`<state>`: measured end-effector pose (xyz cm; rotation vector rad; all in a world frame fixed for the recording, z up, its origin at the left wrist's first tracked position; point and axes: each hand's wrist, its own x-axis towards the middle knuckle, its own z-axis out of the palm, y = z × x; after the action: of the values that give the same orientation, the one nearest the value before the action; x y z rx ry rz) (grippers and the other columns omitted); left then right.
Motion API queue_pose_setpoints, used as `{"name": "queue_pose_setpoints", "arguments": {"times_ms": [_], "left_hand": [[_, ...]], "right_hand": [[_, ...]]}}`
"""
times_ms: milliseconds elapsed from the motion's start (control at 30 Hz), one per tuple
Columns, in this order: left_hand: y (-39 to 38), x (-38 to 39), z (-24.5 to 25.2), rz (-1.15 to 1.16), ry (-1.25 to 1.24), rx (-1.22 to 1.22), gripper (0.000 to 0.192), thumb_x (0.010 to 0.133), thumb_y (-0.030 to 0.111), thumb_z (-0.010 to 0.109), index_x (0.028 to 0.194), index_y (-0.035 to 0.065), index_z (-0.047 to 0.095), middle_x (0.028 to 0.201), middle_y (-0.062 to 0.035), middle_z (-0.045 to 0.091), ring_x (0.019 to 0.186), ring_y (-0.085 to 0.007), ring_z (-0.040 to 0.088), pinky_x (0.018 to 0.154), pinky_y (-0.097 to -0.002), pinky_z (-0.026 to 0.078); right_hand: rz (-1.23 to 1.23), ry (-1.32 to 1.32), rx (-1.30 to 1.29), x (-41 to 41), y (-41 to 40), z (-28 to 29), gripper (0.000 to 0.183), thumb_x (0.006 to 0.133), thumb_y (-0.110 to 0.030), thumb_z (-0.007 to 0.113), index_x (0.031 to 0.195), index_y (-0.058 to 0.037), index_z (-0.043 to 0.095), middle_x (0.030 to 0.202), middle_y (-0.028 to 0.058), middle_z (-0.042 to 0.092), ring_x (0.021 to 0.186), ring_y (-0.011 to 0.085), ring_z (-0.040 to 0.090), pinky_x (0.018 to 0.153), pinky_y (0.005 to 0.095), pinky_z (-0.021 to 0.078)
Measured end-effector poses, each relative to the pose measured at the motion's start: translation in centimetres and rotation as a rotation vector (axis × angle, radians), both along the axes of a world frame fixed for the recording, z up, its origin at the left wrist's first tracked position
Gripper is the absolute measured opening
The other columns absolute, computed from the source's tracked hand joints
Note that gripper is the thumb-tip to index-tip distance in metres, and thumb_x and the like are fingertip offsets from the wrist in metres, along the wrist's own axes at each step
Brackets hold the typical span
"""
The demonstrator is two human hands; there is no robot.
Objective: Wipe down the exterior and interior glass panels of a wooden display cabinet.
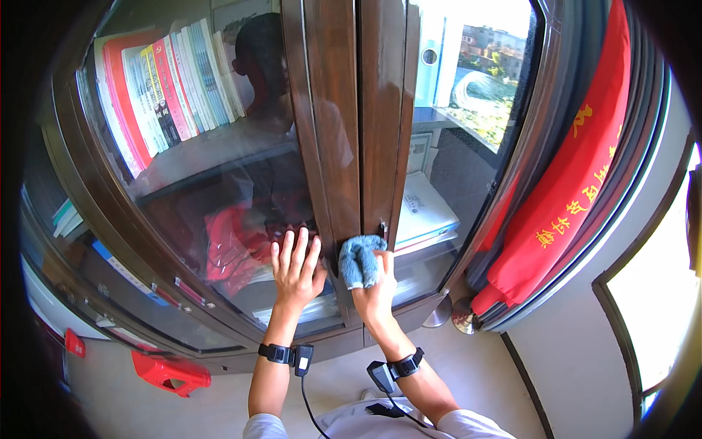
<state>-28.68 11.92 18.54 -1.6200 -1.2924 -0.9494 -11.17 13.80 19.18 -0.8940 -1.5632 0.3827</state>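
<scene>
Before me stands a dark wooden cabinet with glass doors; its two middle door frames (pixel 332 110) meet in a vertical seam. My right hand (pixel 377 291) grips a folded blue-grey cloth (pixel 359 260) against the wood, just below a small metal latch (pixel 383 228). My left hand (pixel 298 269) lies flat with fingers spread on or close to the left glass pane (pixel 219 170), holding nothing. Behind that pane, books (pixel 164 93) stand in a row, and a red plastic bag (pixel 233 247) shows lower down. The right pane reflects a bright window.
Right of the cabinet, a red cloth banner with yellow writing (pixel 565 181) hangs beside dark folded fabric. Round metal bases (pixel 465 318) rest on the floor there. A red plastic stool (pixel 171 373) stands at lower left. White folders (pixel 425 211) lie behind the right glass.
</scene>
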Motion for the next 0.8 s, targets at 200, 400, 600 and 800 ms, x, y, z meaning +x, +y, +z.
{"name": "queue_pose_setpoints", "arguments": {"times_ms": [200, 400, 600, 800], "left_hand": [[0.5, 0.2, 0.1, -0.013, 0.003, 0.014, 0.052, 0.084, 0.014, 0.062, 0.136, 0.0102, 0.059, 0.149, -0.0150, 0.049, 0.142, -0.0367, 0.039, 0.119, -0.0564, 0.020], [-0.2, 0.6, 0.9, -0.048, -0.021, -0.041, 0.053, 0.086, 0.014, 0.061, 0.138, 0.0109, 0.057, 0.150, -0.0152, 0.048, 0.143, -0.0363, 0.038, 0.119, -0.0566, 0.021], [-0.4, 0.4, 0.6, -0.074, -0.057, -0.031, 0.053, 0.085, 0.014, 0.060, 0.138, 0.0088, 0.056, 0.150, -0.0153, 0.048, 0.143, -0.0357, 0.039, 0.119, -0.0561, 0.019], [0.1, 1.2, 0.3, -0.098, -0.115, 0.026, 0.052, 0.084, 0.014, 0.064, 0.136, 0.0076, 0.057, 0.149, -0.0159, 0.048, 0.143, -0.0379, 0.038, 0.119, -0.0579, 0.018]], "right_hand": [[0.036, -0.012, -0.108, 0.9, 0.5, -4.7, 0.019, 0.086, -0.012, 0.073, 0.103, -0.0071, 0.070, 0.102, 0.0136, 0.064, 0.092, 0.0347, 0.063, 0.083, 0.0388, 0.0521], [0.349, 0.203, -0.447, 4.5, 1.6, -7.3, 0.022, 0.086, -0.011, 0.065, 0.108, -0.0076, 0.069, 0.105, 0.0130, 0.069, 0.096, 0.0331, 0.066, 0.085, 0.0400, 0.0533], [0.565, 1.298, -1.155, 11.8, 0.4, -10.0, 0.040, 0.086, -0.022, 0.068, 0.120, -0.0026, 0.064, 0.109, 0.0148, 0.070, 0.098, 0.0319, 0.068, 0.090, 0.0470, 0.0551], [0.412, 0.141, -0.140, 14.3, 0.2, 9.0, 0.033, 0.085, -0.009, 0.071, 0.117, 0.0008, 0.065, 0.103, 0.0067, 0.069, 0.091, 0.0209, 0.069, 0.084, 0.0314, 0.0544]]}}
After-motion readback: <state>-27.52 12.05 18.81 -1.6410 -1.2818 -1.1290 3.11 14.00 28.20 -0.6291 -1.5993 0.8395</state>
